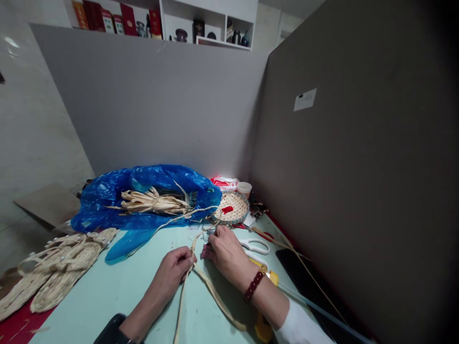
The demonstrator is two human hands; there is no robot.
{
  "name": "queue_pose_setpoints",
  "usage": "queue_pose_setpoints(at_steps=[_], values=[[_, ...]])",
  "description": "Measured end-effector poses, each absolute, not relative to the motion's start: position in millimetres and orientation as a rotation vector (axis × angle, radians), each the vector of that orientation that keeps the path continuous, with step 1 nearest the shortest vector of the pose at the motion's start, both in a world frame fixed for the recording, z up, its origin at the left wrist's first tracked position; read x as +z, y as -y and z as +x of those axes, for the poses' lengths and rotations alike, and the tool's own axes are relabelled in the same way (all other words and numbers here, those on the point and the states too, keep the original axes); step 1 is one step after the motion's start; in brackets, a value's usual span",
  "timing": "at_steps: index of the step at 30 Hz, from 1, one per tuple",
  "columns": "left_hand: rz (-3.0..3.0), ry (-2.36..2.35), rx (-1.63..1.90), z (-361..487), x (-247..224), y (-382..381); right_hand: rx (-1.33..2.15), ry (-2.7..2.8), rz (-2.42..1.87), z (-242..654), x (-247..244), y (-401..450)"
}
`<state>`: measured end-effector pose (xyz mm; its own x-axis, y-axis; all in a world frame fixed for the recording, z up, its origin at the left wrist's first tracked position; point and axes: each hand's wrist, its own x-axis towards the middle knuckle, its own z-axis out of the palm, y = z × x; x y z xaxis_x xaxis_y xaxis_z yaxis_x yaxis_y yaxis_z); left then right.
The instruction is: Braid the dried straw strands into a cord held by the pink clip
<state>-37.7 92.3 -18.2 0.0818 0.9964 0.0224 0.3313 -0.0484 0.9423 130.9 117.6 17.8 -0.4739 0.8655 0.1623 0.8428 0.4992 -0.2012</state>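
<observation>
My left hand point(176, 266), fingers closed in a pinch, holds a pale straw cord point(183, 291) over the pale green tabletop point(147, 272). Below the pinch, one thin end hangs toward me and a wider flat strip point(218, 300) trails to the right. From the same pinch the cord runs up and away toward the blue plastic bag point(103, 191). My right hand point(229, 253), wearing a dark red bead bracelet, is close beside it on the right. Its fingers are curled together near the cord; whatever lies between the fingertips is hidden.
Woven straw sandals point(68, 272) lie at left. A bundle of dry husks point(154, 200) rests on the bag. Behind my right hand are a woven basket point(236, 217), a paper cup point(244, 187) and white-handled scissors point(263, 246). A yellow tool point(264, 329) lies under my right forearm. Grey partitions point(172, 105) enclose the table.
</observation>
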Motion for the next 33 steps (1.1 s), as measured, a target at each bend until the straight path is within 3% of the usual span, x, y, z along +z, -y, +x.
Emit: queue_pose_setpoints(at_steps=[26, 33], values=[[1.842, -1.496, 1.069, -37, -6, -87, 0.836, 2.171, -1.186, 138, 20, -124], [1.875, -1.528, 1.098, -36, -7, -85, 0.819, 2.102, -1.244, 137, 19, -124]])
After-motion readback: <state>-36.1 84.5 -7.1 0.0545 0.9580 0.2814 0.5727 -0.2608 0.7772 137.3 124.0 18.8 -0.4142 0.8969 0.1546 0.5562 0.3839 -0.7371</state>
